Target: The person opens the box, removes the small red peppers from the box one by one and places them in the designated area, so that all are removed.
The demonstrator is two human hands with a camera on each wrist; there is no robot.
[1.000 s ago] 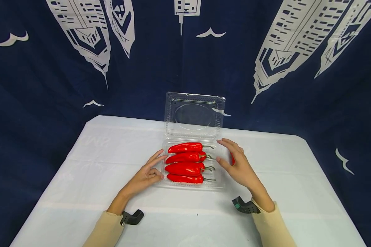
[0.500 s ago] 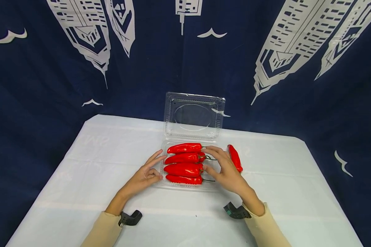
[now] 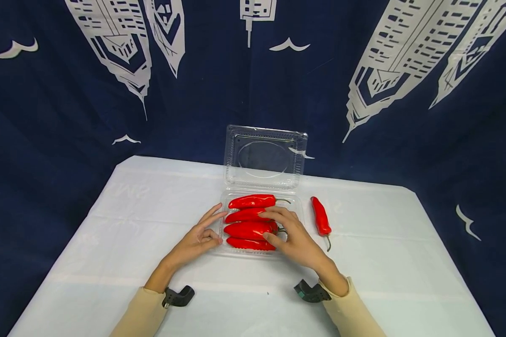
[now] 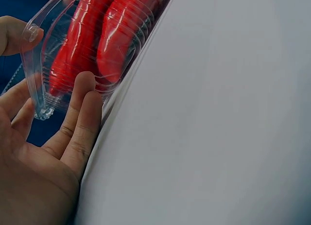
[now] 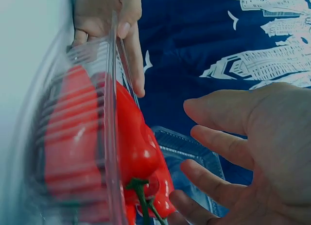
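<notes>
Fingers (image 5: 226, 145) apart, right grip (image 3: 297, 241) over peppers (image 3: 249, 229)

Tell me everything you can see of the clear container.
The container looks like thin, transparent plastic, with ribbed walls and a rectangular base. Its lid, marked with an oval outline, stands open along the far edge. The base sits on the white table, holding red peppers laid crosswise. The left hand touches its left end; the right hand is over its right part.
</notes>
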